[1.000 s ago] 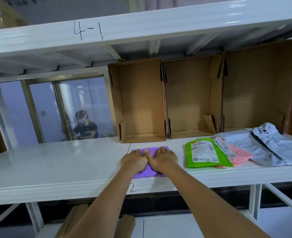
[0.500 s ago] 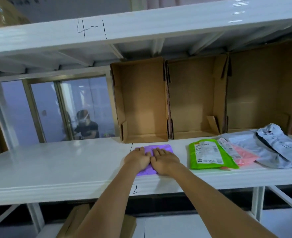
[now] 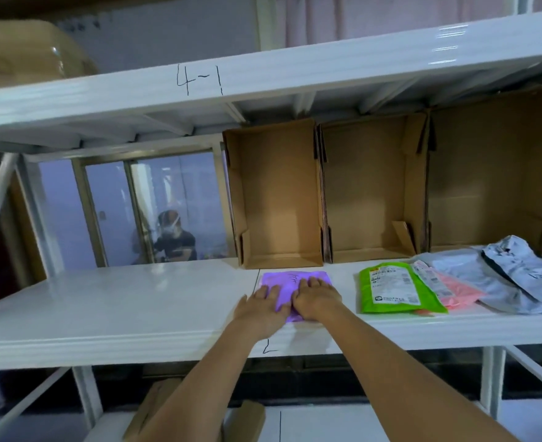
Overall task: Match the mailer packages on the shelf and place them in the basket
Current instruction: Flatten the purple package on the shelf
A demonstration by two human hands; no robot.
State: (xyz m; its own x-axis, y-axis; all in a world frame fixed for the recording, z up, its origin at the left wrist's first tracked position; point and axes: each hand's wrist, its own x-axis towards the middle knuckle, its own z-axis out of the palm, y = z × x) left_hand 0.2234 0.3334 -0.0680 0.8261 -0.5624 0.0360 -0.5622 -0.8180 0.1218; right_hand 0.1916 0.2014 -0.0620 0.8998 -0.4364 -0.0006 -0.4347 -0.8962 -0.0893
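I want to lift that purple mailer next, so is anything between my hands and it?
Nothing visible. The left hand and right hand already lie flat on the purple mailer. The green mailer lies apart, to its right. No basket is in view.

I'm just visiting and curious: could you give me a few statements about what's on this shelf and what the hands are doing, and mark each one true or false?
1. Both hands rest on the purple mailer. True: the left hand and right hand lie flat on it.
2. The green mailer sits inside a cardboard box. False: it lies on the shelf, in front of the boxes.
3. The pink mailer lies partly under the green one. True.
4. The three cardboard boxes are full of packages. False: they look empty.
5. The grey mailers lie left of the purple one. False: they are at the far right.
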